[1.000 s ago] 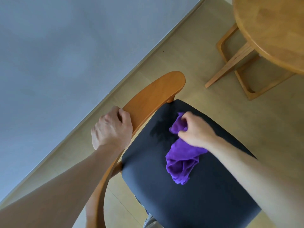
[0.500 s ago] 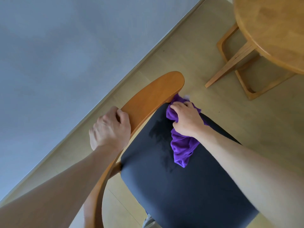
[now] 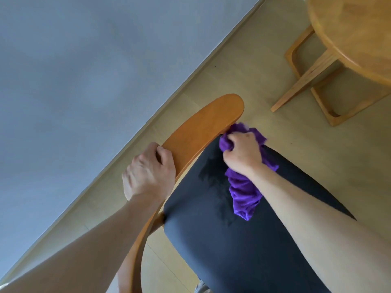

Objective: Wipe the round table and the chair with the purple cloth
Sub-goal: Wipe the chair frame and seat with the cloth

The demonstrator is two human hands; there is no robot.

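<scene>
Left hand [image 3: 149,175]: fingers curled over the top edge of the chair's wooden backrest [image 3: 203,125], clamped on it; knuckles face the camera.
Right hand [image 3: 243,153]: closed in a fist round the purple cloth [image 3: 243,195], bunching it at the seat's far corner, just under the backrest's end; whether the cloth touches the wood there is probably, not certainly, so.
Purple cloth: its loose tail trails down over the dark seat [image 3: 222,246]; a darker damp-looking patch lies just beside it.
Edges: seat's right edge runs under the forearm; backrest curves along the left.
Open room: bare floor [image 3: 260,77] lies between the chair and the round surface [image 3: 355,34], well apart at upper right.
</scene>
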